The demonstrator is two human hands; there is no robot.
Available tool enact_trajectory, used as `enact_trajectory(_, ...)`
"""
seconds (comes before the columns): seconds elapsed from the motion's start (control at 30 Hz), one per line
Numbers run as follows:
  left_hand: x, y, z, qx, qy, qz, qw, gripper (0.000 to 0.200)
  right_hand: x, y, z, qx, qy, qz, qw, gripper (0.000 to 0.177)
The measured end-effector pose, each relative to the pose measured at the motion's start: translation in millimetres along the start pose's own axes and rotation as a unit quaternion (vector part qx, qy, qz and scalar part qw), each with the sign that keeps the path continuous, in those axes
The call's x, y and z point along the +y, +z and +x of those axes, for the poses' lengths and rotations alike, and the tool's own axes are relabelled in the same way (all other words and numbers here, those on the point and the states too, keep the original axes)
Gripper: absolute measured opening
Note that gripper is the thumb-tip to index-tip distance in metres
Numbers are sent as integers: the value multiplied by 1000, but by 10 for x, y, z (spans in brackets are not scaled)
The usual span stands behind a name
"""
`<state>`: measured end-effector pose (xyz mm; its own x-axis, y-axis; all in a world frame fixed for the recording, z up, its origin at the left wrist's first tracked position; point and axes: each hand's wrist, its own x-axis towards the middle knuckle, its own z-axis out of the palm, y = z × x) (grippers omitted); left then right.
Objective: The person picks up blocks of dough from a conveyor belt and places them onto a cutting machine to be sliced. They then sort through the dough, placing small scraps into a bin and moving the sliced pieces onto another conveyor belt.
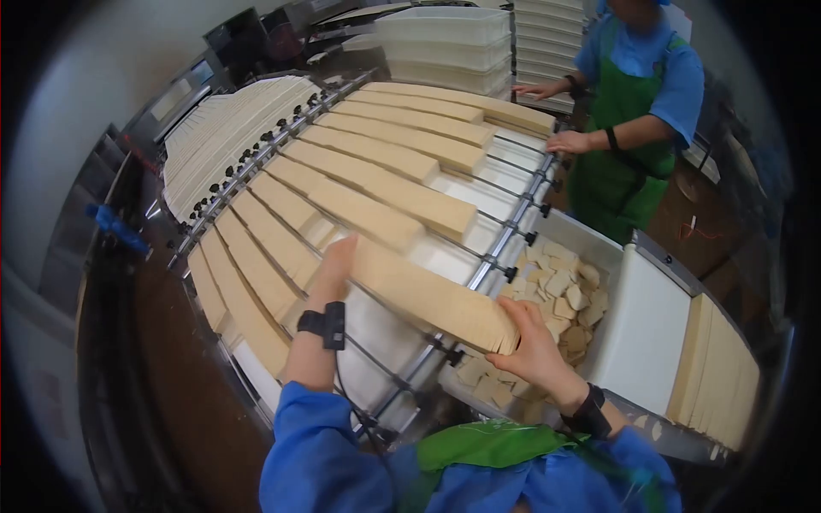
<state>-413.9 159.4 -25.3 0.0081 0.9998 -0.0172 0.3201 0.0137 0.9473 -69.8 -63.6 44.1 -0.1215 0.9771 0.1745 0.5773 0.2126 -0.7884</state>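
A long row of thin, pale yellow slices (428, 291) stretches between my hands, packed face to face. My left hand (340, 261) presses around its far left end. At the near right end, my right hand (537, 346) grips the slices with thumb and fingers; a few there fan slightly apart. Beneath is a white slanted table with metal divider rods (372, 355). Similar rows (368, 205) lie side by side in its lanes, beyond my left hand. Below my right hand stands a bin (577, 229) with loose slices (560, 295).
Across the table a co-worker in a green apron (617, 128) rests a hand (571, 142) at a row's end. A metal rail with black knobs (510, 274) borders the lanes. White crates (445, 30) are stacked behind. At right, a white conveyor surface (637, 333) carries more slices (718, 372).
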Motion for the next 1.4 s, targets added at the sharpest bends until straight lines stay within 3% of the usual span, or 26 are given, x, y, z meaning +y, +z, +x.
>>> enact_trajectory(0.03, -62, -81, 45, 7, 28, 55, 998, 39, -55, 84, 85, -2, 2, -9, 1000, 80)
enact_trajectory(0.07, -116, -108, 101, -16, 88, 241, 967, 37, -85, 125, 157, -4, 3, -19, 1000, 78)
enact_trajectory(0.1, -86, -95, 125, -38, 141, 417, 897, 35, -121, 159, 228, -6, 5, -29, 1000, 77)
enact_trajectory(0.2, -88, -137, 291, -82, 100, 410, 903, 29, -343, 95, 373, -37, 18, -69, 997, 75)
enact_trajectory(0.3, 32, -315, 502, -17, 61, 479, 876, 30, -394, 168, 436, -57, 37, -103, 992, 78)
enact_trajectory(0.4, -176, -507, 848, 96, 127, 642, 750, 26, -414, 277, 492, -66, 53, -124, 989, 80)
enact_trajectory(0.5, -461, -614, 1044, 120, 119, 662, 731, 25, -401, 386, 561, -66, 56, -133, 987, 81)
enact_trajectory(0.6, -453, -588, 1165, 103, 61, 628, 769, 26, -405, 474, 618, -68, 49, -145, 986, 80)
enact_trajectory(0.7, -176, -702, 1103, 84, 48, 638, 764, 33, -402, 542, 666, -70, 38, -147, 986, 78)
enact_trajectory(0.8, -196, -801, 1019, 125, 174, 665, 715, 46, -368, 573, 703, -79, 41, -144, 986, 78)
enact_trajectory(0.9, -309, -896, 1083, 154, 132, 650, 732, 59, -349, 647, 779, -87, 49, -139, 985, 78)
enact_trajectory(1.03, -279, -1091, 1176, 42, -21, 578, 814, 76, -316, 809, 948, -95, 47, -75, 992, 77)
enact_trajectory(1.13, -321, -1246, 1252, 43, -9, 481, 876, 79, -93, 1140, 1086, -84, 0, 68, 994, 72)
enact_trajectory(1.17, -398, -1358, 1224, 85, 37, 387, 917, 79, 33, 1255, 1097, -70, -22, 123, 990, 71)
enact_trajectory(1.27, -89, -1311, 878, 89, 75, 387, 915, 77, 224, 1516, 1197, 32, -37, -38, 998, 68)
enact_trajectory(1.37, 217, -1118, 428, 43, 166, 394, 903, 75, 141, 1471, 1207, 13, 30, -113, 993, 56)
enact_trajectory(1.4, 345, -1023, 287, 31, 182, 401, 897, 75, 149, 1438, 1201, 19, -1, -139, 990, 51)
